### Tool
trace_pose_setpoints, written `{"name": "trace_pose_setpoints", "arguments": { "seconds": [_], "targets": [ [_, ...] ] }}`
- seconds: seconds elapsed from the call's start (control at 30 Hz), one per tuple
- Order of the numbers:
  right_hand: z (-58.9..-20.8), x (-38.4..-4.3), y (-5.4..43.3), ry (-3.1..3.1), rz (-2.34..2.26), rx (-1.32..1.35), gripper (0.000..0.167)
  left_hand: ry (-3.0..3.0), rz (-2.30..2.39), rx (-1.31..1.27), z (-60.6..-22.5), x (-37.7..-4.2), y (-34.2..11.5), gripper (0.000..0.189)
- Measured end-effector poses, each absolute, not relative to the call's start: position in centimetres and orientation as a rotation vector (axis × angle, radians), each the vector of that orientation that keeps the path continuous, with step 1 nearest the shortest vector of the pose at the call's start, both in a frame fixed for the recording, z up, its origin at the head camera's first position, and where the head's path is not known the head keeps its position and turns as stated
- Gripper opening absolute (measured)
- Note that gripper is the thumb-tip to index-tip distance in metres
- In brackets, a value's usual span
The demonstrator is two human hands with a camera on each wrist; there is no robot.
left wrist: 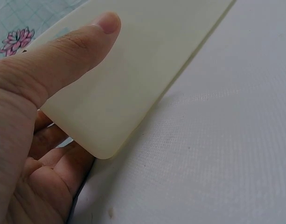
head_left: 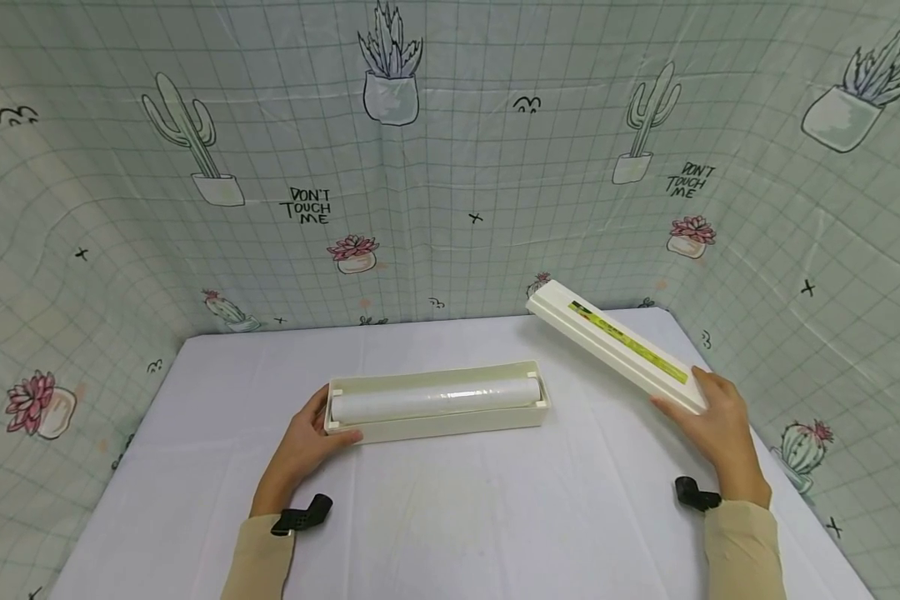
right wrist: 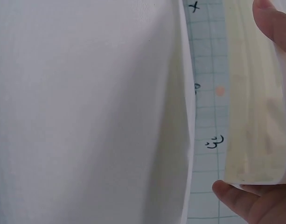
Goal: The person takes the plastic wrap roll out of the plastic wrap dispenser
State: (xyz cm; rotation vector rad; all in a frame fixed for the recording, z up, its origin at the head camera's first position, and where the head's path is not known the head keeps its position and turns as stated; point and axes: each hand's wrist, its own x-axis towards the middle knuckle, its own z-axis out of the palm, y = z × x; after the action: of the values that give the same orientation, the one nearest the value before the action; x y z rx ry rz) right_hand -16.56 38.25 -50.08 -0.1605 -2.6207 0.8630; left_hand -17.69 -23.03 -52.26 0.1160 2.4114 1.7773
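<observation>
A long cream plastic dispenser box point(head_left: 453, 423) lies uncovered on the table, with a white roll of what looks like cling film point(head_left: 435, 401) inside it. My left hand point(head_left: 304, 446) grips the box's left end, thumb on the front wall and fingers round the back. In the left wrist view the thumb lies flat on the box wall point(left wrist: 133, 84). Off to the right, my right hand point(head_left: 720, 425) holds the long lid point(head_left: 607, 343) by its near end, tilted above the table. A yellow-green label point(head_left: 630, 342) runs along the lid's top. The right wrist view shows the lid's pale underside point(right wrist: 254, 112).
A white cloth covers the table point(head_left: 450, 517). Behind it and at both sides hangs a grid-patterned curtain point(head_left: 450, 167) printed with cacti. A black wrist strap point(head_left: 300, 517) is on the left arm, and another black strap point(head_left: 697, 494) on the right.
</observation>
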Motion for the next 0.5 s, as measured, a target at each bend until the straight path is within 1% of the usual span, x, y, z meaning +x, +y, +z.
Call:
{"name": "trace_pose_setpoints", "arguments": {
  "seconds": [0.5],
  "targets": [
    [-50.65,-16.42,39.35,-2.642,0.838,-0.204,0.092,2.412,1.724,0.066,-51.99,-17.77,-22.97,0.112]
  ]
}}
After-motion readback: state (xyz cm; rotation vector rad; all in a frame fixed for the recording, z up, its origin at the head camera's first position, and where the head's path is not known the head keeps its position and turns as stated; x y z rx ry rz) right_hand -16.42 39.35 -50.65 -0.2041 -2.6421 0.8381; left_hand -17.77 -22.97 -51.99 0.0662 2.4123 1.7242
